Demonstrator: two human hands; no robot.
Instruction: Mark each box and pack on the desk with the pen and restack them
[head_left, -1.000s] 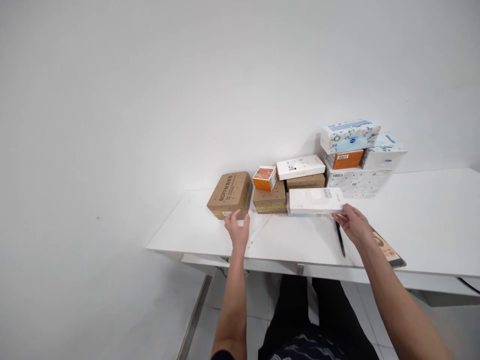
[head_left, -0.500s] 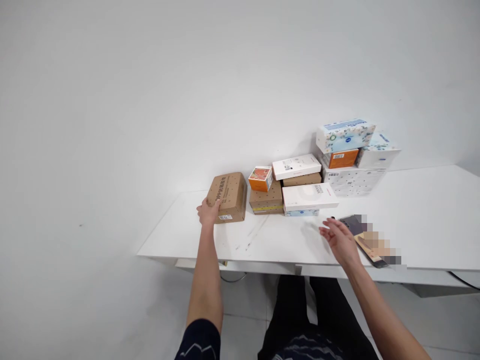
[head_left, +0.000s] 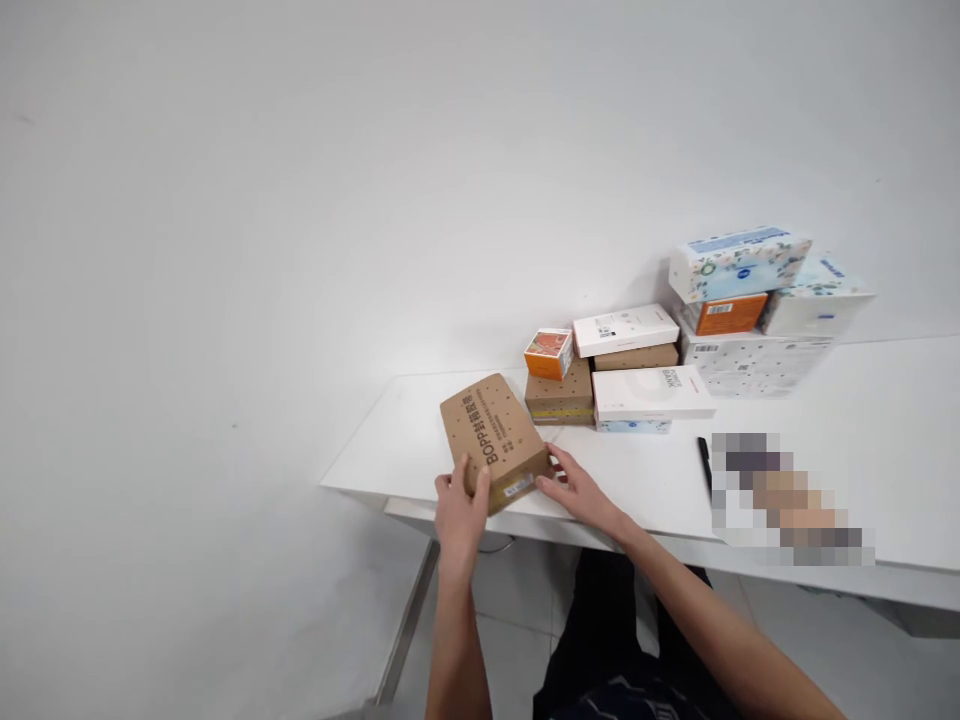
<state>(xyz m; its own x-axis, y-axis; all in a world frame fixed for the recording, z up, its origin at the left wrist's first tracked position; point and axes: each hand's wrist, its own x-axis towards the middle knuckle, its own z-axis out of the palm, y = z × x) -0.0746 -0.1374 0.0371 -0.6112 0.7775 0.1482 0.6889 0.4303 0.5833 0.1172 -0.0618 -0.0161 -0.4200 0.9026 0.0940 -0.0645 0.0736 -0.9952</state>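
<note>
A brown cardboard box (head_left: 487,425) with dark printed lettering sits turned at an angle near the front edge of the white table. My left hand (head_left: 461,505) grips its near left corner, fingers on the top face. At the near right corner my right hand (head_left: 577,488) holds the same box, thumb at the front and fingers on the side. A label and yellowish tape show on its near end. Just behind it stands another brown carton (head_left: 559,395) with a small orange box (head_left: 549,353) on top.
White flat boxes (head_left: 652,392) lie stacked to the right. Farther right, a patterned white carton (head_left: 757,365) bears an orange box (head_left: 731,315) and tissue packs (head_left: 742,265). A black pen-like item (head_left: 705,462) lies beside a blurred patch. The wall stands behind the table (head_left: 367,430).
The cardboard box has been pulled toward the table's front edge and turned. My right hand has come left from beside the blurred item and taken hold of it too.
</note>
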